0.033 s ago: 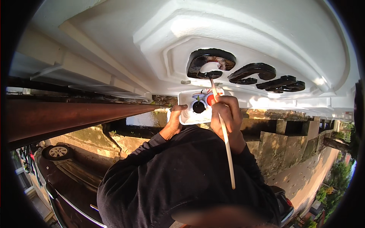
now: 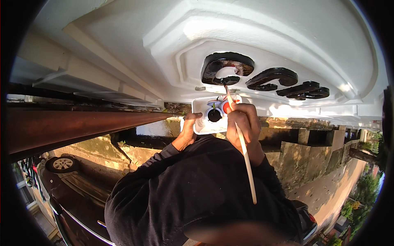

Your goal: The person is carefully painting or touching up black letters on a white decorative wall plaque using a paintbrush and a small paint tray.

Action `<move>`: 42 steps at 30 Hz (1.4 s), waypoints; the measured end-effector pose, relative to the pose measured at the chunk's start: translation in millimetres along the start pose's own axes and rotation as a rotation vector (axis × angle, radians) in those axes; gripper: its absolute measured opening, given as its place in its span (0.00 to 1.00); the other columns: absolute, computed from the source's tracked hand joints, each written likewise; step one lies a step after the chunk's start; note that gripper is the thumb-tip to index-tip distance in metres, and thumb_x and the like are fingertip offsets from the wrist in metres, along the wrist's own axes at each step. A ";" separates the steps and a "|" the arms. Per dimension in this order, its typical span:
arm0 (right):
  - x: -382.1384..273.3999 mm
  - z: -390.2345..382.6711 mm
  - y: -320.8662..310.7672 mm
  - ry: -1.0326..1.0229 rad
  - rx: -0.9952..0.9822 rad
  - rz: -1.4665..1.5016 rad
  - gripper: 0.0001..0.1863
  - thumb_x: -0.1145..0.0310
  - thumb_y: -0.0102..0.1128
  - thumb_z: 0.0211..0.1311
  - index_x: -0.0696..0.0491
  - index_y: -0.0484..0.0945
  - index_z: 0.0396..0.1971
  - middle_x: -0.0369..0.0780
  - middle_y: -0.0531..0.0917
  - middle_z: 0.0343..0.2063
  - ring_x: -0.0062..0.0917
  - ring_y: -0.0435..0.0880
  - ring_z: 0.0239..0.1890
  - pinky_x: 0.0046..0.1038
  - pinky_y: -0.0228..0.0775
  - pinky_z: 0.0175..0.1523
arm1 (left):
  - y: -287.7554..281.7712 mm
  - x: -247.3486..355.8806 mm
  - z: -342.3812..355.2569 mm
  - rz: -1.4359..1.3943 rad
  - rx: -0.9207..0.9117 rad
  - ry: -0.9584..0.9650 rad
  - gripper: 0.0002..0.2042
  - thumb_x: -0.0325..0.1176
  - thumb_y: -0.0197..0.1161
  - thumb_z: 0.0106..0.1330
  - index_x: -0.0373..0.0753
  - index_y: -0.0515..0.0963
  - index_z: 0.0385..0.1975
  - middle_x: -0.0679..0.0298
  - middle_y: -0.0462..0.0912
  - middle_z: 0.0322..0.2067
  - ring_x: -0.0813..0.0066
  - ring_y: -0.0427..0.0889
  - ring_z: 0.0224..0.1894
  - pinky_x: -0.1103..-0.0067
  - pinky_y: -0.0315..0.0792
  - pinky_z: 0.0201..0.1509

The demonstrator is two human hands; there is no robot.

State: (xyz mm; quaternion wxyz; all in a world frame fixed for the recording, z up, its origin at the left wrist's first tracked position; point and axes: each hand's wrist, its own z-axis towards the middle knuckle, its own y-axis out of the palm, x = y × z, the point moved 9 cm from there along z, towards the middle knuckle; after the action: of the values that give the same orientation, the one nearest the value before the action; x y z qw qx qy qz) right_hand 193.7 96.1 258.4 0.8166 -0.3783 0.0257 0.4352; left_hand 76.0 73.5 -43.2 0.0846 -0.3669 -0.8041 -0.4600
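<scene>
Nothing has shifted since the earlier frame: right hand [image 2: 243, 125] stays closed around the brush [image 2: 242, 143], tip at the first black letter [image 2: 225, 67]. Left hand [image 2: 189, 128] grips the white palette [image 2: 207, 117], whose wells hold black and red paint. Four raised letters on the white moulding [image 2: 164, 37] look black already; touch-ups seem left

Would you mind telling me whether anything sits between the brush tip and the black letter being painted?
Nothing visible does: the brush in the right hand has its tip right at the first black letter.
</scene>
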 end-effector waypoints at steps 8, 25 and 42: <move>5.4 -7.5 2.4 -0.003 -0.036 -0.109 0.13 0.85 0.70 0.48 0.55 0.79 0.32 0.43 0.79 0.35 0.34 0.84 0.35 0.32 0.80 0.38 | -0.1 -1.4 -0.9 0.041 0.015 -0.021 0.27 0.45 0.61 0.62 0.36 0.72 0.58 0.56 0.81 0.49 0.61 0.81 0.52 0.66 0.74 0.60; 62.5 -20.5 -31.6 0.394 0.184 0.247 0.07 0.83 0.63 0.64 0.58 0.73 0.34 0.44 0.78 0.41 0.23 0.79 0.40 0.22 0.74 0.44 | 7.0 0.7 -5.7 0.069 0.023 -0.008 0.29 0.47 0.64 0.59 0.38 0.72 0.59 0.57 0.79 0.49 0.62 0.80 0.52 0.66 0.73 0.59; 40.1 -13.0 -40.8 0.223 0.217 0.132 0.09 0.83 0.67 0.57 0.56 0.75 0.26 0.44 0.81 0.33 0.32 0.83 0.33 0.26 0.78 0.37 | 6.4 2.3 -0.7 0.079 0.040 -0.038 0.30 0.46 0.63 0.60 0.37 0.70 0.60 0.57 0.79 0.50 0.60 0.80 0.52 0.63 0.74 0.59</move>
State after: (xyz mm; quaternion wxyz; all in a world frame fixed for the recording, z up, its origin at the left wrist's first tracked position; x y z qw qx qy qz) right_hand 252.1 101.9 258.5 0.8144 -0.3312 0.1878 0.4379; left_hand 78.5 76.0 -37.4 0.0949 -0.4051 -0.7996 -0.4331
